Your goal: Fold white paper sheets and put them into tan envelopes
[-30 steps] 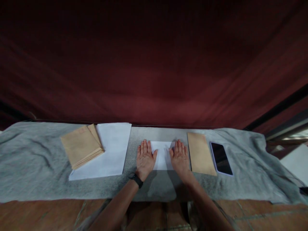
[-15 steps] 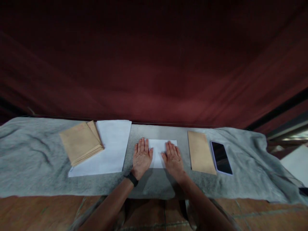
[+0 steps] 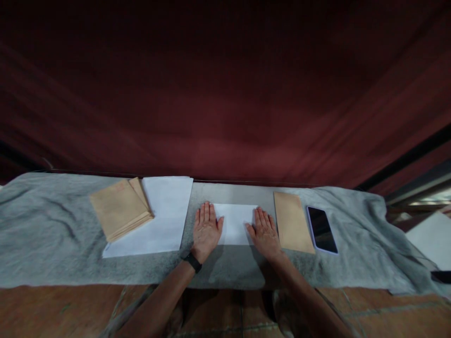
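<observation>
A small white sheet of paper [image 3: 234, 225], perhaps folded, lies flat on the grey cloth between my hands. My left hand [image 3: 206, 228] rests flat over its left edge, fingers stretched out and pointing away from me. Over the right edge lies my right hand [image 3: 264, 233], also flat, with the thumb spread toward the sheet's middle. Neither hand grips anything. Just right of my right hand is a single brown envelope [image 3: 294, 223].
To the left, several brown envelopes [image 3: 121, 209] lie across larger white sheets [image 3: 169, 213]. A phone [image 3: 322, 229] with a dark screen sits at the right. Grey cloth [image 3: 366, 244] covers the bench; a dark red curtain [image 3: 225, 117] hangs behind it.
My right hand has slid to the right across the white paper, out to its right edge. My left hand has stayed at the left edge.
</observation>
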Demonstrator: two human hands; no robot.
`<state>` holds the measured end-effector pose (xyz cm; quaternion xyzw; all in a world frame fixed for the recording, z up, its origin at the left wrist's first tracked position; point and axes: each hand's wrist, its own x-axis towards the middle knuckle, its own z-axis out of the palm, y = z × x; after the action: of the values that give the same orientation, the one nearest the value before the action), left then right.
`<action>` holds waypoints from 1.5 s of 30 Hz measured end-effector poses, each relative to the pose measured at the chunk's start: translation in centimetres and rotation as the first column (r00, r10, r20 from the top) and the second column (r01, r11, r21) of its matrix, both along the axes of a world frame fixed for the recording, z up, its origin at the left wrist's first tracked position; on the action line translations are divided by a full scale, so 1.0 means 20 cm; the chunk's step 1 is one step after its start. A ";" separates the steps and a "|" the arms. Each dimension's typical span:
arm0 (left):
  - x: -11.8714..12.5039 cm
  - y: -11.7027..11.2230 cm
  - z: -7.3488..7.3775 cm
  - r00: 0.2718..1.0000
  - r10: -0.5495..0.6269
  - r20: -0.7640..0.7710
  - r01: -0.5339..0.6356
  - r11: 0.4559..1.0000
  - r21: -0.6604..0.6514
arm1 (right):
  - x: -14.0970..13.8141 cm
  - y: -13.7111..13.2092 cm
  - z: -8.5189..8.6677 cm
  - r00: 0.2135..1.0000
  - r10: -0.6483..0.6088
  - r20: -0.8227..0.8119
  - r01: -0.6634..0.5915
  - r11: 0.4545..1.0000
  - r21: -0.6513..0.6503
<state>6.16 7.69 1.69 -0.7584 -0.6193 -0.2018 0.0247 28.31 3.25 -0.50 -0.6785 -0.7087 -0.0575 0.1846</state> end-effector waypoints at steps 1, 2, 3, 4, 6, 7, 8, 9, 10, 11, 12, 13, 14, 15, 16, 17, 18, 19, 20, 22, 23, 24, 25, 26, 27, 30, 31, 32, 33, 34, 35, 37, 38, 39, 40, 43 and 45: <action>0.01 -0.01 0.01 0.999 -0.046 0.010 0.046 0.999 0.002 | 0.01 0.00 0.01 1.000 -0.005 -0.017 0.005 1.000 -0.001; 0.03 -0.03 0.02 0.994 -0.109 0.016 0.109 0.994 0.002 | 0.01 0.01 0.01 0.999 -0.012 -0.035 0.012 1.000 -0.004; 0.05 -0.05 0.03 0.983 -0.182 0.017 0.182 0.983 -0.001 | 0.02 0.01 0.03 0.998 -0.023 -0.055 0.023 1.000 -0.008; 0.07 -0.08 0.04 0.967 -0.253 0.013 0.253 0.967 -0.008 | 0.02 0.02 0.04 0.996 -0.039 -0.076 0.038 0.999 -0.014; 0.10 -0.13 0.04 0.934 -0.357 -0.003 0.357 0.934 -0.031 | 0.04 0.04 0.07 0.991 -0.076 -0.110 0.073 0.997 -0.033; 0.12 -0.15 0.03 0.922 -0.386 -0.014 0.385 0.922 -0.044 | 0.05 0.04 0.09 0.988 -0.094 -0.124 0.089 0.995 -0.047; 0.12 -0.17 0.03 0.915 -0.403 -0.027 0.401 0.914 -0.056 | 0.05 0.05 0.10 0.984 -0.113 -0.138 0.105 0.992 -0.064; 0.13 -0.18 0.02 0.911 -0.410 -0.041 0.407 0.911 -0.065 | 0.06 0.05 0.12 0.979 -0.130 -0.156 0.118 0.989 -0.085; 0.13 -0.18 0.01 0.910 -0.412 -0.052 0.409 0.910 -0.070 | 0.07 0.05 0.13 0.973 -0.147 -0.178 0.128 0.985 -0.115; 0.13 -0.19 0.01 0.909 -0.412 -0.061 0.408 0.910 -0.071 | 0.08 0.06 0.15 0.964 -0.168 -0.206 0.138 0.979 -0.153; 0.13 -0.19 0.00 0.909 -0.412 -0.067 0.408 0.911 -0.068 | 0.09 0.06 0.16 0.952 -0.190 -0.242 0.143 0.970 -0.198; 0.12 -0.18 0.00 0.909 -0.411 -0.070 0.407 0.911 -0.062 | 0.09 0.06 0.16 0.934 -0.210 -0.290 0.140 0.960 -0.245; 0.12 -0.18 0.00 0.910 -0.409 -0.070 0.406 0.912 -0.056 | 0.10 0.07 0.17 0.906 -0.228 -0.358 0.126 0.949 -0.288; 0.12 -0.18 0.00 0.910 -0.408 -0.070 0.405 0.913 -0.053 | 0.11 0.07 0.17 0.867 -0.244 -0.435 0.103 0.941 -0.322; 0.12 -0.18 0.00 0.911 -0.407 -0.068 0.404 0.913 -0.053 | 0.12 0.08 0.18 0.820 -0.252 -0.514 0.073 0.937 -0.343; 0.13 -0.17 0.00 0.913 -0.404 -0.066 0.400 0.915 -0.056 | 0.12 0.09 0.18 0.771 -0.252 -0.585 0.040 0.936 -0.350; 0.13 -0.17 0.00 0.915 -0.400 -0.061 0.396 0.916 -0.061 | 0.12 0.10 0.18 0.727 -0.247 -0.641 0.011 0.937 -0.349; 0.14 -0.18 0.01 0.916 -0.398 -0.054 0.394 0.916 -0.069 | 0.12 0.10 0.19 0.700 -0.235 -0.675 -0.015 0.939 -0.343; 0.14 -0.18 0.01 0.916 -0.399 -0.044 0.395 0.915 -0.077 | 0.12 0.11 0.19 0.674 -0.221 -0.705 -0.039 0.942 -0.333; 0.16 -0.19 0.02 0.914 -0.407 -0.014 0.404 0.910 -0.096 | 0.11 0.12 0.21 0.559 -0.194 -0.806 -0.096 0.951 -0.295; 0.17 -0.20 0.03 0.913 -0.408 0.007 0.407 0.908 -0.104 | 0.10 0.13 0.23 0.467 -0.183 -0.865 -0.121 0.956 -0.268; 0.18 -0.20 0.05 0.915 -0.403 0.033 0.404 0.908 -0.111 | 0.10 0.13 0.25 0.365 -0.172 -0.915 -0.142 0.961 -0.238; 0.18 -0.21 0.06 0.920 -0.387 0.070 0.392 0.912 -0.116 | 0.09 0.13 0.27 0.271 -0.162 -0.949 -0.156 0.965 -0.209; 0.19 -0.21 0.09 0.924 -0.363 0.120 0.377 0.919 -0.119 | 0.08 0.12 0.30 0.207 -0.149 -0.967 -0.168 0.968 -0.186; 0.19 -0.21 0.11 0.923 -0.334 0.189 0.360 0.925 -0.122 | 0.08 0.12 0.32 0.180 -0.136 -0.974 -0.187 0.968 -0.170; 0.19 -0.16 0.21 0.829 -0.214 0.517 0.328 0.934 -0.139 | 0.07 0.10 0.37 0.120 -0.122 -0.985 -0.248 0.957 -0.149; 0.18 -0.13 0.25 0.745 -0.146 0.651 0.311 0.939 -0.145 | 0.07 0.10 0.37 0.092 -0.134 -0.987 -0.246 0.957 -0.153; 0.18 -0.11 0.28 0.628 -0.058 0.776 0.277 0.948 -0.154 | 0.07 0.09 0.37 0.067 -0.154 -0.986 -0.226 0.960 -0.165; 0.18 -0.09 0.31 0.487 0.034 0.873 0.237 0.957 -0.169 | 0.06 0.09 0.36 0.047 -0.180 -0.983 -0.197 0.963 -0.186; 0.18 -0.07 0.33 0.346 0.106 0.932 0.216 0.958 -0.189 | 0.05 0.09 0.35 0.032 -0.208 -0.978 -0.180 0.961 -0.210; 0.19 -0.05 0.34 0.222 0.162 0.961 0.210 0.955 -0.210 | 0.04 0.08 0.34 0.019 -0.236 -0.972 -0.189 0.953 -0.235; 0.21 -0.05 0.35 0.069 0.230 0.971 0.255 0.937 -0.240 | 0.02 0.08 0.32 -0.015 -0.290 -0.957 -0.271 0.922 -0.275; 0.23 -0.06 0.34 0.024 0.254 0.967 0.282 0.926 -0.251 | 0.01 0.08 0.31 -0.034 -0.310 -0.950 -0.313 0.906 -0.284; 0.24 -0.07 0.32 -0.013 0.277 0.961 0.305 0.916 -0.260 | 0.00 0.08 0.30 -0.052 -0.321 -0.946 -0.331 0.899 -0.287; 0.25 -0.09 0.31 -0.049 0.298 0.953 0.318 0.909 -0.267 | 0.00 0.08 0.30 -0.068 -0.320 -0.945 -0.320 0.904 -0.283; 0.26 -0.13 0.30 -0.124 0.331 0.935 0.337 0.901 -0.274 | 0.02 0.09 0.29 -0.061 -0.269 -0.961 -0.209 0.945 -0.251; 0.23 -0.13 0.30 -0.102 0.316 0.943 0.338 0.903 -0.266 | 0.06 0.09 0.28 -0.004 -0.233 -0.972 -0.165 0.959 -0.229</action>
<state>10.67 5.07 7.75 -0.3408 -0.4483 -0.5544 -0.6128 29.56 5.03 5.06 -0.5534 -0.3504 0.5358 0.5328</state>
